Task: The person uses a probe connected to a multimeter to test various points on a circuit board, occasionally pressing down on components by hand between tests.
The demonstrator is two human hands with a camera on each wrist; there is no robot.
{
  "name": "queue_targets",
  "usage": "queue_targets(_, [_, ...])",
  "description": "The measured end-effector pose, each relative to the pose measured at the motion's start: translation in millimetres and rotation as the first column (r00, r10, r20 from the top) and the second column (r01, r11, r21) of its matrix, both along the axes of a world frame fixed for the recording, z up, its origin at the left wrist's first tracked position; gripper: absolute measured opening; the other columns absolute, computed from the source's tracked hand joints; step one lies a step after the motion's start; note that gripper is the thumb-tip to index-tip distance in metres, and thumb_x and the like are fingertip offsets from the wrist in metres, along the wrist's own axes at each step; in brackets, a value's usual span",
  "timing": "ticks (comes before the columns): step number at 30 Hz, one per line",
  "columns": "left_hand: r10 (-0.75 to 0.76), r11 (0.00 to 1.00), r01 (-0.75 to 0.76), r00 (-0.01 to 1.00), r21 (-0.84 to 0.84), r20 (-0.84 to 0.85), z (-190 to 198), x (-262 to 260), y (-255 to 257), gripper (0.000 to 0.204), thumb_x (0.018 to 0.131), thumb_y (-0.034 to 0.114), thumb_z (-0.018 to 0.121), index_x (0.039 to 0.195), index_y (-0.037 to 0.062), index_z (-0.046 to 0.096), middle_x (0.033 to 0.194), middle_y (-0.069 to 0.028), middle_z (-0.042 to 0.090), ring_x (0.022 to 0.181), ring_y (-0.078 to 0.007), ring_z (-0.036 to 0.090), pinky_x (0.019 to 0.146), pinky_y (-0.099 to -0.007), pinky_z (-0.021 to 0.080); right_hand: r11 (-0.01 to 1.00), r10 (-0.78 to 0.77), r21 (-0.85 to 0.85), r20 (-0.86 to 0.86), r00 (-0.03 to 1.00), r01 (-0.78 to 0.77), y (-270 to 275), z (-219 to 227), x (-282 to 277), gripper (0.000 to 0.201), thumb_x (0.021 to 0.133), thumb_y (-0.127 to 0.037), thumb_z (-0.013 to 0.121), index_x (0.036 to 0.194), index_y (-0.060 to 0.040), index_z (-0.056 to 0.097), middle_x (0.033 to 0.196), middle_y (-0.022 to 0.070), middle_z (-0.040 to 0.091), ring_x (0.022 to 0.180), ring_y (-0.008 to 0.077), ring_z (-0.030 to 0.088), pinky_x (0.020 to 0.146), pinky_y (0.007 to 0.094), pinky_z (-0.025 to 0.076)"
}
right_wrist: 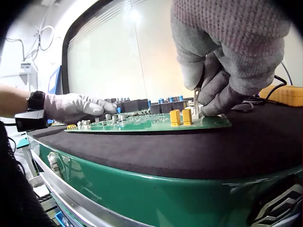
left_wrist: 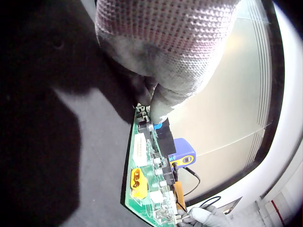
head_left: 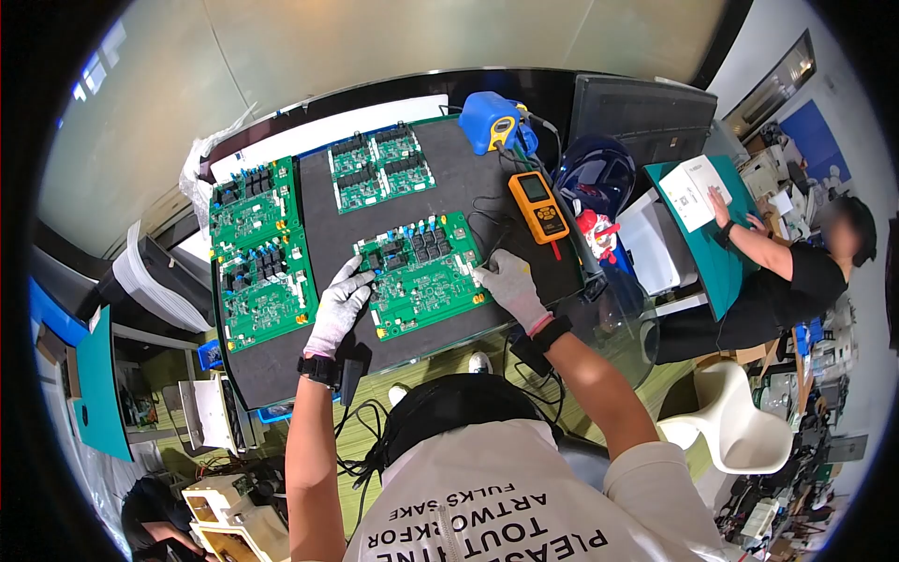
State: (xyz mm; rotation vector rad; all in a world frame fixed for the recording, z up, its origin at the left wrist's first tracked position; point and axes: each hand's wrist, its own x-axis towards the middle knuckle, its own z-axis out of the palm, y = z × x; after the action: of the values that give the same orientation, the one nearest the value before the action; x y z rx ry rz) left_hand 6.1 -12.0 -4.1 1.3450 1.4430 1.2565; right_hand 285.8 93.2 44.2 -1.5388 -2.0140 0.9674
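A green circuit board (head_left: 421, 290) with black and blue parts lies on the dark mat in front of the person. The gloved left hand (head_left: 342, 304) rests at its left edge, fingers extended over the rim. At the right edge, the gloved right hand (head_left: 510, 288) bends down to the board. In the right wrist view its thumb and fingers pinch a thin metallic piece (right_wrist: 196, 96) beside the yellow connectors (right_wrist: 181, 117); the fingers hide most of it, and I cannot tell its kind. A black lead runs near this hand.
An orange handheld meter (head_left: 539, 208) and a blue soldering station (head_left: 489, 122) stand at the back right. More green boards lie at the left (head_left: 267, 290) and back (head_left: 382, 169) of the mat (head_left: 314, 201). Another person (head_left: 796, 272) sits at a table to the right.
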Motion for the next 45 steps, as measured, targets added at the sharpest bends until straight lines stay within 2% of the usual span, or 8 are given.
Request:
queue_targets(9, [0.002, 1.0, -0.002, 0.999, 0.001, -0.041, 4.6, 1.1, -0.4, 0.027, 0.081, 0.001, 0.054, 0.108, 0.0013, 0.059, 0.132, -0.0142, 0.04, 0.118, -0.0221, 0.042, 0.095, -0.0276, 0.034, 0.998, 0.043, 0.036, 0.0, 0.999, -0.043, 0.2, -2.5, -1.1, 0.028, 0.072, -0.024, 0.064, 0.076, 0.0017, 0.053, 0.074, 0.0191, 0.057, 0.073, 0.0342, 0.057, 0.064, 0.0387, 0.044])
queue_targets(11, [0.001, 1.0, 0.0, 0.998, 0.014, -0.058, 2.9, 0.3, -0.2, 0.027, 0.081, 0.001, 0.055, 0.108, 0.0015, 0.059, 0.132, -0.0143, 0.04, 0.118, -0.0222, 0.042, 0.095, -0.0278, 0.034, 0.985, 0.062, 0.161, -0.01, 0.998, -0.06, 0.7, -7.5, -1.3, 0.028, 0.07, -0.021, 0.067, 0.068, 0.0009, 0.05, 0.062, 0.0142, 0.052, 0.057, 0.025, 0.052, 0.054, 0.0348, 0.041])
queue_targets(12, [0.001, 1.0, -0.001, 0.999, 0.011, -0.039, 2.0, 0.1, -0.1, 0.027, 0.081, 0.001, 0.055, 0.108, 0.0017, 0.06, 0.132, -0.0143, 0.04, 0.118, -0.0222, 0.041, 0.095, -0.028, 0.034, 0.985, 0.062, 0.161, -0.01, 0.998, -0.06, 1.2, -9.4, -0.8, 0.028, 0.07, -0.021, 0.067, 0.068, 0.0009, 0.05, 0.062, 0.0142, 0.052, 0.057, 0.025, 0.052, 0.054, 0.0348, 0.041])
queue_targets(18, [0.001, 1.0, -0.001, 1.0, 0.002, -0.007, -0.1, 0.0, 0.0, 0.027, 0.081, 0.001, 0.055, 0.108, 0.0021, 0.06, 0.132, -0.0145, 0.039, 0.118, -0.0224, 0.041, 0.095, -0.028, 0.034, 0.988, 0.082, 0.13, 0.013, 0.997, -0.083, 3.8, -2.9, -1.0, 0.029, 0.069, -0.022, 0.068, 0.069, 0.0009, 0.05, 0.063, 0.0148, 0.052, 0.059, 0.0272, 0.053, 0.055, 0.035, 0.041])
queue_targets(20, [0.0, 1.0, 0.0, 1.0, 0.01, -0.001, -0.4, -0.3, 0.7, 0.027, 0.081, 0.001, 0.055, 0.108, 0.002, 0.06, 0.132, -0.0144, 0.039, 0.118, -0.0223, 0.041, 0.095, -0.0278, 0.034, 0.994, 0.105, 0.005, 0.092, 0.99, -0.106, 3.4, 7.2, -1.6, 0.031, 0.073, -0.027, 0.064, 0.076, 0.0014, 0.052, 0.075, 0.0204, 0.056, 0.074, 0.0362, 0.056, 0.064, 0.0399, 0.043])
queue_targets(32, [0.01, 1.0, -0.01, 1.0, 0.002, -0.022, 3.3, 1.6, 0.2, 0.026, 0.081, -0.001, 0.055, 0.106, -0.0002, 0.06, 0.132, -0.0128, 0.039, 0.114, -0.0193, 0.044, 0.092, -0.0258, 0.036, 0.996, 0.082, 0.034, 0.038, 0.996, -0.084, 3.1, -1.5, 0.0, 0.031, 0.072, -0.028, 0.064, 0.075, 0.0006, 0.053, 0.072, 0.0196, 0.057, 0.072, 0.0361, 0.056, 0.063, 0.0402, 0.043])
queue_targets(41, [0.017, 0.999, -0.013, 0.996, -0.05, 0.088, 4.1, 3.0, -0.9, 0.026, 0.083, 0.005, 0.055, 0.108, -0.0028, 0.058, 0.134, -0.0082, 0.038, 0.11, -0.0157, 0.046, 0.092, -0.0261, 0.036, 0.994, 0.091, 0.063, 0.032, 0.995, -0.093, 3.3, -3.4, -0.7, 0.031, 0.072, -0.027, 0.066, 0.075, 0.001, 0.053, 0.072, 0.0196, 0.057, 0.07, 0.0353, 0.056, 0.062, 0.04, 0.043])
queue_targets(45, [-0.012, 1.0, 0.012, 1.0, -0.001, 0.018, 4.6, 1.6, -0.8, 0.026, 0.083, 0.006, 0.056, 0.108, -0.0025, 0.058, 0.134, -0.009, 0.038, 0.112, -0.0162, 0.045, 0.093, -0.0264, 0.036, 0.992, 0.109, 0.058, 0.035, 0.993, -0.111, 3.9, -3.0, -0.5, 0.033, 0.072, -0.029, 0.066, 0.075, 0.0012, 0.052, 0.07, 0.0199, 0.056, 0.069, 0.036, 0.055, 0.061, 0.0405, 0.043])
